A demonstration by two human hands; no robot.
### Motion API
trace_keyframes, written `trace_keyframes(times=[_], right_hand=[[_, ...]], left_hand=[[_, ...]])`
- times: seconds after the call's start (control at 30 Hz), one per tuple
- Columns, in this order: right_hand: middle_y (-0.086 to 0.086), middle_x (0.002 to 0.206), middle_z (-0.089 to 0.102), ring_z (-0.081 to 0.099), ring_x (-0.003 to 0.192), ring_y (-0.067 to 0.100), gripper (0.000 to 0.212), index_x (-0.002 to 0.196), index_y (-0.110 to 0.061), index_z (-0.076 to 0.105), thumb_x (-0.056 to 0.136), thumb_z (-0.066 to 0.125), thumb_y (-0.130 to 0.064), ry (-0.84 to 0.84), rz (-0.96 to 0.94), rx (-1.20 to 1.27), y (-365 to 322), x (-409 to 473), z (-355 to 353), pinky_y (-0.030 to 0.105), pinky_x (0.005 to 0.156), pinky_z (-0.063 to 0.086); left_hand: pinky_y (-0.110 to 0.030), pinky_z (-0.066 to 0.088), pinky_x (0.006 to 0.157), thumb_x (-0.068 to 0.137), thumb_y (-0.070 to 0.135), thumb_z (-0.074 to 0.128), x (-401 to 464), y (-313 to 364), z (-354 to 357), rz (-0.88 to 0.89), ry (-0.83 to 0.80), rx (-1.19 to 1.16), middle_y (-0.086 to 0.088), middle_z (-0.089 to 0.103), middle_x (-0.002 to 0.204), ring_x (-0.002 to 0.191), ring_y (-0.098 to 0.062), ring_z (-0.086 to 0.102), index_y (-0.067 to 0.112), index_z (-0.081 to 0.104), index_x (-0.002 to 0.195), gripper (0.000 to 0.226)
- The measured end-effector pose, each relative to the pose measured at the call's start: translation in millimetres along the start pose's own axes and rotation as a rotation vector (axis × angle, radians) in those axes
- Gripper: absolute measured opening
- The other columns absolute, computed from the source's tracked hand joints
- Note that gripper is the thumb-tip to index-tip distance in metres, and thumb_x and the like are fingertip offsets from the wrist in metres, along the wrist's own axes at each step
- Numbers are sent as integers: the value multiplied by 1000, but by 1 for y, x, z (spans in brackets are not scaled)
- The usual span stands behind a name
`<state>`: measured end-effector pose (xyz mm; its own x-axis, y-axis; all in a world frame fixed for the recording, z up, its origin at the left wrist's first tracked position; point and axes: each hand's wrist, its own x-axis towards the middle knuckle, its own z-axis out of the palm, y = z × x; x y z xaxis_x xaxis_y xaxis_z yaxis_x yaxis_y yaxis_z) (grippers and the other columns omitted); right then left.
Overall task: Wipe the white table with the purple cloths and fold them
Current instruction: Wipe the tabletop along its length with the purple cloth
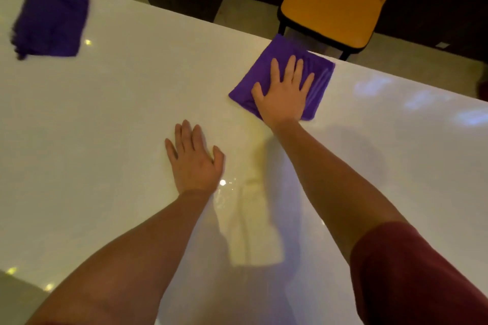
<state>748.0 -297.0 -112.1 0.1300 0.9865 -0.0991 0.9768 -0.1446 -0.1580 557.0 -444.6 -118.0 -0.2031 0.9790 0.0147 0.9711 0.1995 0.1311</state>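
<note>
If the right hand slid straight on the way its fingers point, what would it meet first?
Likely the table's far edge just past the folded purple cloth under the right hand; beyond it stands the yellow chair, though depth is unclear.

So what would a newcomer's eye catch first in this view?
The right hand pressed flat on a folded purple cloth at the glossy white table's far edge. Next, the rumpled second purple cloth far left, and the mustard-yellow chair behind the table.
</note>
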Motion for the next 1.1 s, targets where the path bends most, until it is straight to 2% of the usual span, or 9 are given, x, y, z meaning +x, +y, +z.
trace_keyframes(times=[0.1,0.2,0.33,0.43,0.57,0.77,0.9,1.0,1.1], right_hand=[[16,175,22,15,163,38,76,166,-22,30,104,29,-65,19,-158,36,3,-64,5,62,131,7],[14,174,27,18,162,36,73,164,-25,36,102,36,-64,58,-169,31,44,-125,8,60,131,6],[13,174,26,18,163,34,74,163,-26,38,99,38,-63,75,119,3,94,-154,0,60,131,7],[15,176,20,12,163,36,77,166,-25,31,98,33,-60,89,427,37,82,-136,-5,63,130,6],[19,176,13,7,163,40,75,168,-20,24,103,29,-57,94,515,58,36,-84,-5,65,129,3],[14,177,11,5,164,36,76,169,-27,18,103,19,-64,57,252,14,-92,-10,8,62,131,2],[17,175,19,12,163,38,73,167,-25,30,103,31,-60,31,-45,3,-187,-55,22,62,130,6],[16,174,26,17,163,37,71,164,-27,36,102,39,-60,-15,-292,14,-211,-120,38,63,130,9],[10,173,29,21,162,32,69,163,-29,39,102,40,-62,-20,-434,10,-189,-131,41,61,130,11]], left_hand=[[-60,16,126,97,41,39,0,1,-5,-3,-21,-5,-20,33,165,157,-37,24,2,42,154,69],[-60,16,126,97,42,39,1,0,-5,2,-37,-17,-20,33,166,157,-37,23,2,43,153,69],[-61,13,126,96,42,39,0,-3,-1,1,-64,-53,-20,31,166,157,-37,20,1,42,153,70],[-61,12,126,98,42,39,2,-7,0,15,-75,-65,-21,29,167,158,-37,18,1,40,154,69],[-62,11,126,97,41,35,4,-7,-2,6,-115,-34,-21,23,169,159,-37,14,3,36,157,71],[-57,7,128,94,30,53,6,-17,-26,40,-121,-313,-17,28,168,159,-34,18,4,43,153,65],[-51,34,120,90,23,59,30,-108,-62,29,-75,-754,-23,55,146,139,-40,49,-1,62,134,50],[-51,34,118,91,28,50,60,-240,-75,-81,105,-506,-30,56,140,136,-48,49,-9,62,129,55],[-61,32,116,91,30,42,74,-353,-73,-312,19,-146,-30,44,151,142,-48,39,-7,49,140,62]])
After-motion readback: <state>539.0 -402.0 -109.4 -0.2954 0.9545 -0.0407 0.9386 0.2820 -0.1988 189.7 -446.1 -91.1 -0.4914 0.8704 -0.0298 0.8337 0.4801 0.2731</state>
